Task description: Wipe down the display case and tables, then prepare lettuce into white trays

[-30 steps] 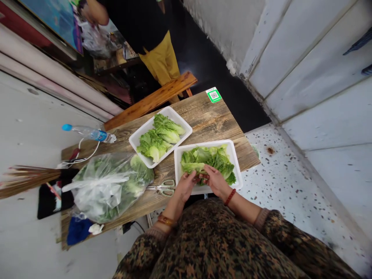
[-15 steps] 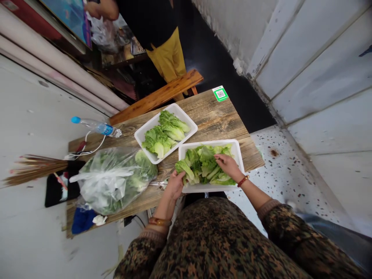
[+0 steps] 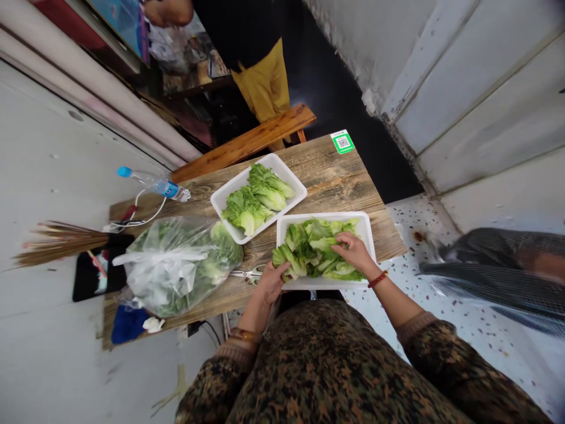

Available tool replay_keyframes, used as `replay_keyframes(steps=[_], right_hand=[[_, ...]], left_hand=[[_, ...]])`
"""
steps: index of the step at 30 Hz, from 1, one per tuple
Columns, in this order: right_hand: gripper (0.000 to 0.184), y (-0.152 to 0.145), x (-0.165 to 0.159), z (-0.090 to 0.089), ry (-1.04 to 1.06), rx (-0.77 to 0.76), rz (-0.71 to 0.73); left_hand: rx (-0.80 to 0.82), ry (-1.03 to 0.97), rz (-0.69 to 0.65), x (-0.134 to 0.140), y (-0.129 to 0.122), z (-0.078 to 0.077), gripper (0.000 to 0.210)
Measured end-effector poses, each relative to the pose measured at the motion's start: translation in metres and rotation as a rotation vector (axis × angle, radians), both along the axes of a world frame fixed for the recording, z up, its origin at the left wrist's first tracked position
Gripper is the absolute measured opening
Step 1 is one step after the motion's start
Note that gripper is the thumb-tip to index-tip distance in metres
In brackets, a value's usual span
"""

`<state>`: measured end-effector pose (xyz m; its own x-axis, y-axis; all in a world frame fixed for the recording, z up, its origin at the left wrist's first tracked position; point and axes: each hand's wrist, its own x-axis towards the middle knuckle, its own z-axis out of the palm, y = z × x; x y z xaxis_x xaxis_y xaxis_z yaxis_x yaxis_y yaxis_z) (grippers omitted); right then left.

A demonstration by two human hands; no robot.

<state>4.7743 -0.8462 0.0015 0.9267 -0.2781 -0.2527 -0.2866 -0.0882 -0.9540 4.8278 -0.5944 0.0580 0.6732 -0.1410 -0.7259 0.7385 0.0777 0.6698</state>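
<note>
Directly in front of me a white tray (image 3: 369, 235) holds a pile of lettuce leaves (image 3: 315, 235). At its left end my left hand (image 3: 271, 282) is closed on a lettuce leaf (image 3: 282, 257), thumb on top. My right hand (image 3: 356, 254) reaches over the right wall, its fingers bent and pinching lettuce in the pile. Some fingertips are hidden among the leaves. Behind it and to the left, a second white tray (image 3: 295, 176) carries two bunches of lettuce (image 3: 249, 206). Scissors (image 3: 249, 274) lie just left of my left hand.
A clear plastic bag of greens (image 3: 176, 265) fills the table's left part, near a water bottle (image 3: 154, 184), a bundle of sticks (image 3: 62, 242) and a blue cloth (image 3: 127, 324). A person in yellow trousers (image 3: 265, 82) stands beyond the bench (image 3: 247, 144). Dark mesh (image 3: 503, 271) shows at right.
My right hand has shifted slightly over the lettuce, while my left keeps its hold at the tray's left end. Dark mesh has come further into view at the right. The whole view has moved slightly.
</note>
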Motion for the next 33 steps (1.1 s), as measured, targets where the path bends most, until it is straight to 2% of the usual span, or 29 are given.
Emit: replay_keyframes(steps=[5, 10, 13, 16, 21, 27, 33], right_hand=[[0.035, -0.003, -0.003, 0.008, 0.080, 0.281, -0.081], [0.032, 0.011, -0.005, 0.015, 0.074, 0.470, -0.170], [0.027, 0.026, -0.005, 0.023, 0.060, 0.482, -0.242], [0.018, 0.041, -0.005, 0.033, 0.006, 0.452, -0.168], [0.005, 0.046, -0.003, 0.041, -0.110, 0.597, -0.106], [0.012, 0.029, 0.005, 0.040, -0.116, 0.557, 0.154], [0.016, 0.017, 0.014, 0.045, -0.167, 0.553, 0.294]], left_hand=[[0.013, 0.001, -0.034, -0.002, -0.007, -0.004, 0.035], [0.031, 0.000, -0.054, -0.006, -0.014, -0.008, 0.031], [0.014, 0.037, -0.094, -0.008, -0.020, -0.007, 0.033], [-0.032, 0.084, -0.129, -0.010, -0.026, -0.003, 0.038], [-0.112, 0.132, -0.136, -0.009, -0.035, 0.007, 0.042], [-0.189, 0.136, -0.130, -0.003, -0.047, 0.017, 0.046], [-0.243, 0.084, -0.134, 0.002, -0.057, 0.036, 0.045]])
